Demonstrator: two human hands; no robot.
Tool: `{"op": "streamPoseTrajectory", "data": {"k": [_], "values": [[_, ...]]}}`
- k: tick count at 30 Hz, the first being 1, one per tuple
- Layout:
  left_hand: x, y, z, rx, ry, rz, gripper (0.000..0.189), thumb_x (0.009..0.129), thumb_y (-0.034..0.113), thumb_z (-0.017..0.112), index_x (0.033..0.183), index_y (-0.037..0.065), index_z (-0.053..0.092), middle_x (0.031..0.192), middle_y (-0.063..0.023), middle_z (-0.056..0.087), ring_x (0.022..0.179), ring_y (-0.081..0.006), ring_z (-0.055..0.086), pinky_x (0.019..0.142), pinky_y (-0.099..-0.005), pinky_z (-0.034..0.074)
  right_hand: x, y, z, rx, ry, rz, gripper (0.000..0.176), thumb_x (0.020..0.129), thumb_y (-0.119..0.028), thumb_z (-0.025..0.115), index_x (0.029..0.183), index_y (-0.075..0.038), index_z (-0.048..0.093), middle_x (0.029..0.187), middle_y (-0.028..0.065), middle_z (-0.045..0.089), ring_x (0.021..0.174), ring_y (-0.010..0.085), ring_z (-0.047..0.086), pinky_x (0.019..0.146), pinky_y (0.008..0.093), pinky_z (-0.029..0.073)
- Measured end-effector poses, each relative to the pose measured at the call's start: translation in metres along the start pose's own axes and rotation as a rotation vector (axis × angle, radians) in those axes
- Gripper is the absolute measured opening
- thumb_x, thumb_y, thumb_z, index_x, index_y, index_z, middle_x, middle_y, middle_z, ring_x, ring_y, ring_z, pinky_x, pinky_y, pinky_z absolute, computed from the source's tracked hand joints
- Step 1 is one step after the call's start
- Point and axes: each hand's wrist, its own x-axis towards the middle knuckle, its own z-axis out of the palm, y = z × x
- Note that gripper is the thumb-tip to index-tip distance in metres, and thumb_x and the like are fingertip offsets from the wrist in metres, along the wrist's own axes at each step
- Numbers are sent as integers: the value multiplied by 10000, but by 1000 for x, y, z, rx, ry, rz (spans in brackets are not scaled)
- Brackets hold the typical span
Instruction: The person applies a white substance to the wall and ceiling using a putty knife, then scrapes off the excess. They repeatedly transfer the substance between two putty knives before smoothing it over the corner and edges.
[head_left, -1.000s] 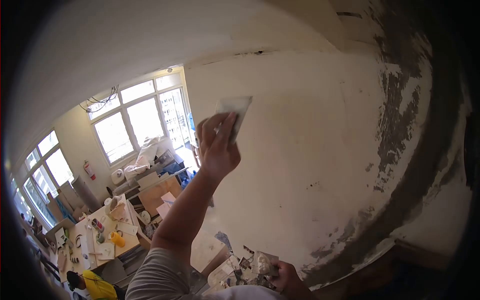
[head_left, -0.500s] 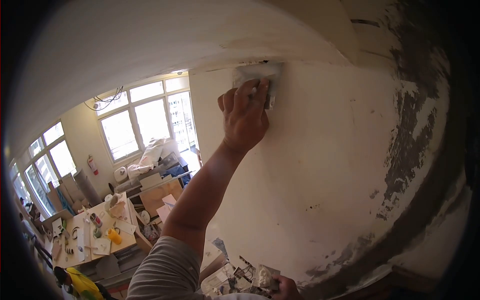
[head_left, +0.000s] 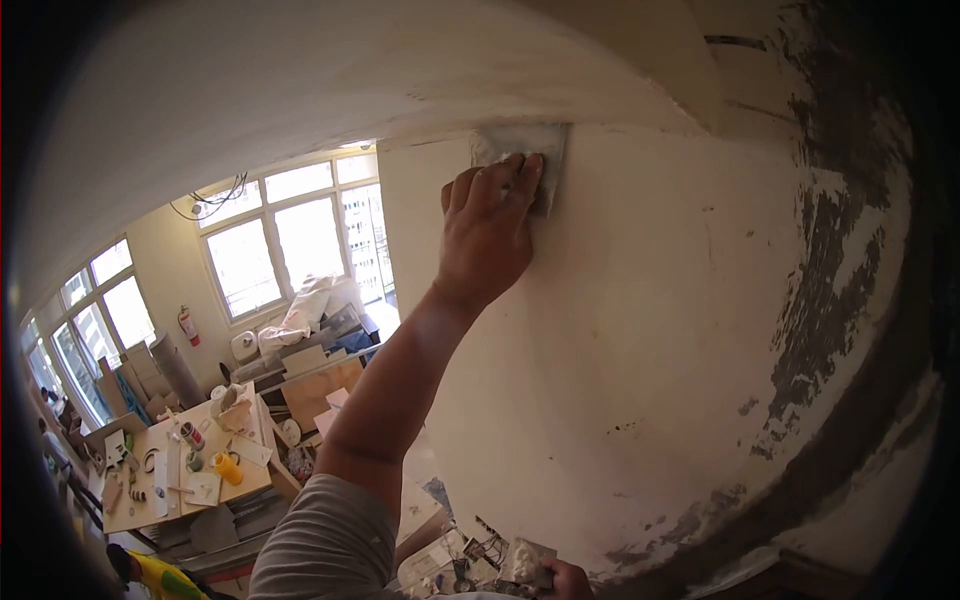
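My left hand (head_left: 488, 225) is raised high against the white wall (head_left: 620, 320), its fingers closed on a plastering trowel (head_left: 548, 145). The trowel's flat metal blade lies against the wall just under the ceiling edge, partly hidden by my fingers. Low in the view, my right hand (head_left: 568, 580) grips a small flat plate carrying a lump of whitish putty (head_left: 522, 563). Only part of that hand shows at the bottom edge.
Rough grey patches (head_left: 825, 310) mark the wall at right. A worktable (head_left: 140, 515) with tools and an orange bottle (head_left: 228, 468) stands lower left. Stacked boards (head_left: 320, 395) lie below the windows (head_left: 240, 265). A person in a yellow shirt (head_left: 165, 580) is at bottom left.
The trowel has shifted slightly at the ceiling edge, and a dark spot above its blade no longer shows. The right hand's plate has moved a little left. The yellow-shirted person sits lower in view.
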Motion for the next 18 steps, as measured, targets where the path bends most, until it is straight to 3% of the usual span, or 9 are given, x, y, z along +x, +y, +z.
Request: {"op": "streamPoseTrajectory", "data": {"k": [8, 11, 14, 15, 16, 18], "values": [[2, -4, -16, -108, -137, -19, 528, 732, -106, 548, 1227, 55, 635, 1134, -123, 602, 1007, -314, 563, 902, -403, 463, -20, -8, 40, -133, 164, 19, 206, 930, -236, 543, 809, -91, 627, 663, 28, 591, 533, 156, 547, 454, 290, 436], [-3, -3, -32, -114, -251, -37, 515, 735, -97, 540, 1218, 56, 633, 1128, -129, 599, 1028, -323, 559, 912, -406, 464, -26, -7, 55, -167, 158, -34, 209, 928, -235, 541, 812, -87, 633, 668, 32, 597, 543, 164, 558, 468, 288, 456], [-15, 4, -63, -103, -371, -105, 497, 730, -85, 545, 1200, 48, 633, 1121, -146, 596, 1034, -332, 562, 910, -403, 473, -29, -14, 76, -85, 157, 40, 232, 929, -234, 529, 763, -92, 607, 667, 37, 598, 550, 152, 558, 440, 272, 414], [-28, 9, -74, -135, -362, -153, 457, 750, -77, 548, 1187, 28, 633, 1111, -159, 603, 1013, -334, 573, 899, -404, 478, -30, -15, 70, -537, 125, -225, 136, 841, -195, 623, 870, -63, 611, 761, 55, 628, 659, 159, 598, 557, 280, 456], [-47, 15, -85, -168, -351, -201, 419, 769, -70, 552, 1173, 8, 633, 1100, -173, 610, 992, -336, 585, 888, -405, 483, -32, -20, 60, -986, 85, -494, 275, 754, -156, 716, 977, -33, 615, 856, 74, 657, 768, 166, 638, 673, 287, 498], [-96, 30, -104, -276, -218, -222, 348, 812, -60, 533, 1132, 9, 650, 1057, -201, 641, 959, -349, 623, 825, -410, 513, -29, -23, 56, -1276, 83, -682, 396, 696, -130, 780, 1044, -33, 618, 909, 76, 673, 838, 168, 660, 757, 293, 523]]}}
